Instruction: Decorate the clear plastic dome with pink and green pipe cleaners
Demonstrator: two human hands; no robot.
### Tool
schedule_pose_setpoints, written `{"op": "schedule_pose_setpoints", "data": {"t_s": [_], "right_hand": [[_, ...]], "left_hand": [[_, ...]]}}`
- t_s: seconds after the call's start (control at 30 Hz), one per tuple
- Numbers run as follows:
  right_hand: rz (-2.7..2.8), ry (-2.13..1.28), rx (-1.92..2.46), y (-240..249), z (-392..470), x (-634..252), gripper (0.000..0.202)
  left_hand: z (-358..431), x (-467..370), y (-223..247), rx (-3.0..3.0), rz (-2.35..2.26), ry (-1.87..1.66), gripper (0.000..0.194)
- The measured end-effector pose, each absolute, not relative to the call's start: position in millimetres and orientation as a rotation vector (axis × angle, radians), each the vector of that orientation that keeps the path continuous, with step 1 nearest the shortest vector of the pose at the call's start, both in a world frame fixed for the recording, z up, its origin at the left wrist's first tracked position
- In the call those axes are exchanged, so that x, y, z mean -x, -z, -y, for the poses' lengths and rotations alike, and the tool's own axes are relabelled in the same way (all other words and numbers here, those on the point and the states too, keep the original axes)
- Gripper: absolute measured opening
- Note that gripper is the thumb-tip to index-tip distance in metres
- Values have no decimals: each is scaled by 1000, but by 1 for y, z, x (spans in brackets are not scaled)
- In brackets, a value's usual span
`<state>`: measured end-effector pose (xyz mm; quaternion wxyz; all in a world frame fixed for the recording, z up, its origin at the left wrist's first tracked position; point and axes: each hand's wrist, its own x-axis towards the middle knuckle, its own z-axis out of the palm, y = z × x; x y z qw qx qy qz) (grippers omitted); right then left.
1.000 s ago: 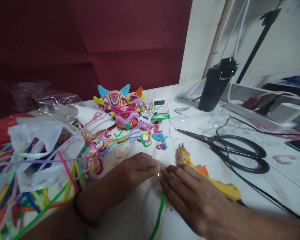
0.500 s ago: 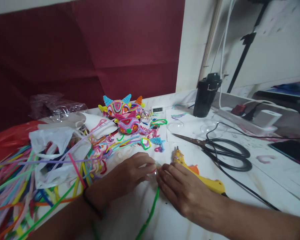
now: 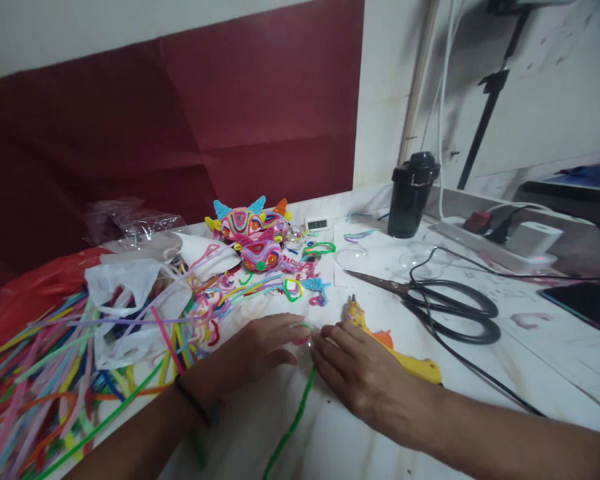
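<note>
My left hand (image 3: pixel 263 347) is at the left side of a small clear round piece (image 3: pixel 307 340), its thumb and fingers apart around the piece's edge. The fingers of my right hand (image 3: pixel 363 370) are bent together and hold the piece from the right. A green pipe cleaner (image 3: pixel 293 427) runs from the piece down toward the table's front edge, and a bit of pink and green shows at the rim. Beyond my right hand lies a yellow glue gun (image 3: pixel 420 367). Large black-handled scissors (image 3: pixel 450 300) rest to the right of it.
Many coloured pipe cleaners (image 3: pixel 45 380) and a white plastic bag (image 3: pixel 123 283) cover the left. Colourful decorated animal heads (image 3: pixel 255 233) stand at the back. A black cup (image 3: pixel 411 197), a power strip (image 3: pixel 500 247), cables and a phone (image 3: pixel 583 303) are on the right.
My left hand's thumb and fingers have spread apart and shifted slightly left. My right hand has hardly moved. The view has shifted a little.
</note>
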<state>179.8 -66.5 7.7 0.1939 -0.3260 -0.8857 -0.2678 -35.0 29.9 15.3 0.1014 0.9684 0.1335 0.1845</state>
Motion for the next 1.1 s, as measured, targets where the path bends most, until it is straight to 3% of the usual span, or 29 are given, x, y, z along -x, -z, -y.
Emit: {"op": "schedule_pose_setpoints", "data": {"t_s": [0.57,0.77,1.1], "right_hand": [[2488,705,967,-15,62,-191,5],[2440,755,977,-9,66,-189,16],[2373,698,985,-2,63,-188,20]], "left_hand": [[18,-4,-19,-2788,-750,-758,20],[13,6,-9,-2950,-819,-770,24],[4,-1,-22,-3114,-446,-982,29]]}}
